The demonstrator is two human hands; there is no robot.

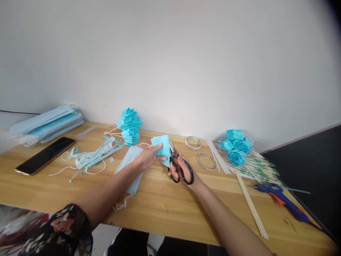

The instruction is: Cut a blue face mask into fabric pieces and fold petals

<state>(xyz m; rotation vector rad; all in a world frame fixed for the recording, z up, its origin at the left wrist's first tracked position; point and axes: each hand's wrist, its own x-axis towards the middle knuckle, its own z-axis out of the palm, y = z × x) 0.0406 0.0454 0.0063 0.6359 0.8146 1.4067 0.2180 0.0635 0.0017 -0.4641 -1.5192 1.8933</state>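
My left hand (149, 155) pinches a light blue piece of mask fabric (162, 146) and holds it up over the wooden table (165, 209). My right hand (183, 167) has its fingers through the black handles of a pair of scissors (178, 167). The blades point up into the edge of the blue piece. A flat blue face mask (130, 167) lies under my left wrist, its ear loops trailing toward the front edge.
A stack of blue masks (45, 124) and a dark phone (45, 155) lie at left, beside cut strips and loops (93, 156). Blue fabric flowers on sticks (129, 126) (237, 146), two tape rolls (193, 142) (207, 161), wooden sticks (252, 206) and a blue glue gun (282, 201) sit further right.
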